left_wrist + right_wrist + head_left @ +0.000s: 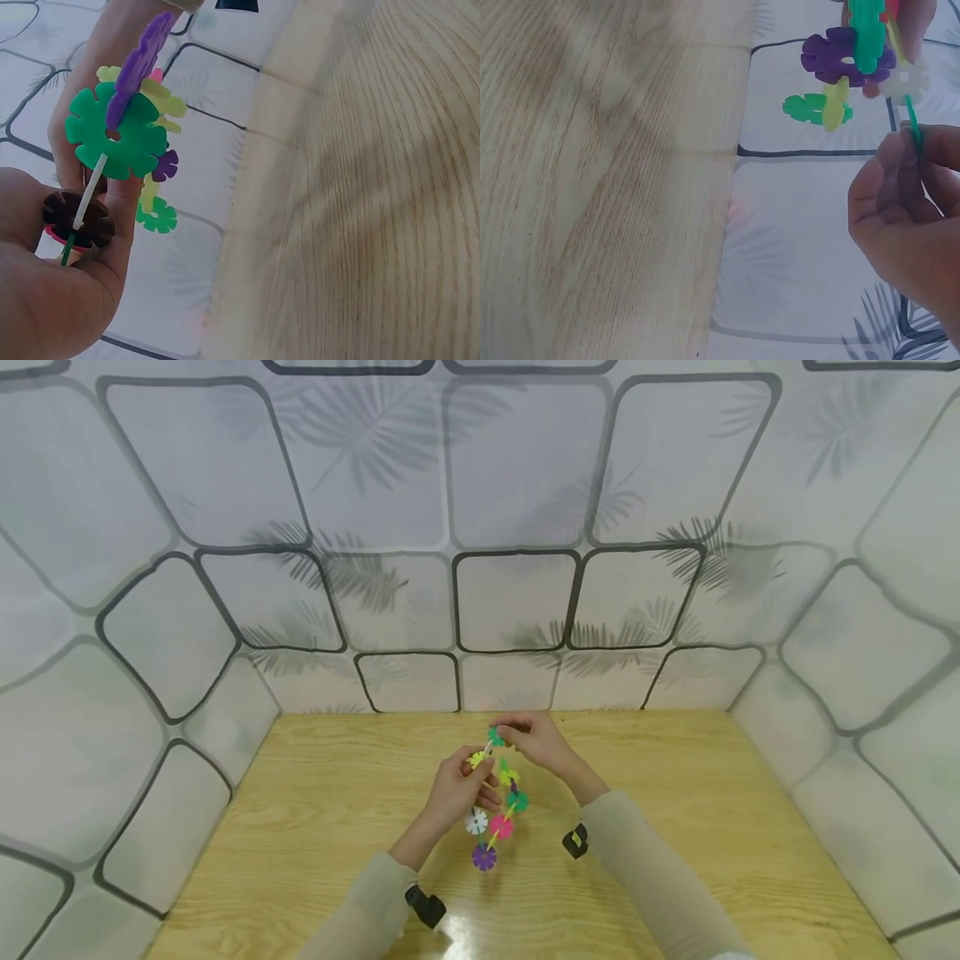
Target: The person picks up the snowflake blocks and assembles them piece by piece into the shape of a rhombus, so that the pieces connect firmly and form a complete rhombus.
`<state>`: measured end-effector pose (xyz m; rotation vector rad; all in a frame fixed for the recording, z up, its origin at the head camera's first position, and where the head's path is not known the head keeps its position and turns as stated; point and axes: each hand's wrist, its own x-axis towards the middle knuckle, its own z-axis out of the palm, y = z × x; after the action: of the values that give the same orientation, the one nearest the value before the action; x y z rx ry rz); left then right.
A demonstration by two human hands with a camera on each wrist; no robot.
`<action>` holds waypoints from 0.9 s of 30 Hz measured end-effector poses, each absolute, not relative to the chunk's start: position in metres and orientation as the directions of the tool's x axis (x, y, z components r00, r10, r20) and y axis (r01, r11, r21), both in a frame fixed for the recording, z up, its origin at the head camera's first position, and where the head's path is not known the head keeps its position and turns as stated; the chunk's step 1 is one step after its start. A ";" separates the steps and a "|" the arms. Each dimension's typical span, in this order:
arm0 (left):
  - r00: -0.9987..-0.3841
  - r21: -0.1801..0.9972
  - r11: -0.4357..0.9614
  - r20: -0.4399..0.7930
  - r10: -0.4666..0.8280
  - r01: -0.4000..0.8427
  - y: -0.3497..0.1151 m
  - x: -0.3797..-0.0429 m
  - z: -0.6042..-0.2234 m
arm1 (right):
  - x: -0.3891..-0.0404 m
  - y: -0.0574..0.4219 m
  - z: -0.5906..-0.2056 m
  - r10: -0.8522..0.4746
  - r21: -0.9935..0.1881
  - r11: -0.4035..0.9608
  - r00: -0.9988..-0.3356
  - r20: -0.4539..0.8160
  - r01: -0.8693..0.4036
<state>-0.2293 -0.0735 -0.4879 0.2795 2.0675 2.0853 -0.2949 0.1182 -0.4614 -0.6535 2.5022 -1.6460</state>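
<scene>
A chain of notched plastic snowflake discs hangs between two bare hands, above the table. My left hand (pixel 457 789) grips it near a yellow disc (pixel 477 760). At the top my right hand (pixel 536 743) pinches a green disc (pixel 495 737), whose edge meets a whitish disc (pixel 906 79) in the right wrist view. Below the left fingers hang a white disc (pixel 476 821), a purple disc (pixel 484 857), a pink disc (pixel 502 827) and another green disc (pixel 517 801). In the left wrist view, a dark disc (pixel 94 221) sits by the palm, partly covered by the hand.
A wood-grain table (pixel 315 827) lies under both hands. Patterned white panels (pixel 517 602) with leaf prints and dark outlines rise behind it and on both sides. Each wrist carries a small black camera, one (pixel 425 907) on the left and one (pixel 576 841) on the right.
</scene>
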 end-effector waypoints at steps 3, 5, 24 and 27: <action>-0.961 1.000 -0.005 0.000 0.277 -0.002 -0.072 -0.231 -0.489 | -0.293 0.120 -0.460 -0.401 -0.892 0.316 -0.897 0.184 -0.324; -0.960 1.000 -0.004 0.001 0.280 0.000 -0.071 -0.231 -0.489 | -0.293 0.122 -0.460 -0.409 -0.888 0.308 -0.890 0.199 -0.341; -0.969 0.999 -0.043 0.015 0.247 0.005 -0.062 -0.231 -0.484 | -0.283 0.134 -0.472 -0.304 -0.919 0.343 -0.949 0.084 -0.191; -0.973 0.999 -0.046 -0.002 0.229 -0.013 -0.064 -0.232 -0.484 | -0.279 0.136 -0.483 -0.337 -0.923 0.366 -0.941 -0.012 -0.119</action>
<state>-0.2317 -0.0636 -0.4835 0.2357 2.0457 2.1446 -0.2788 0.1364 -0.4830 -0.4112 2.4254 -1.6122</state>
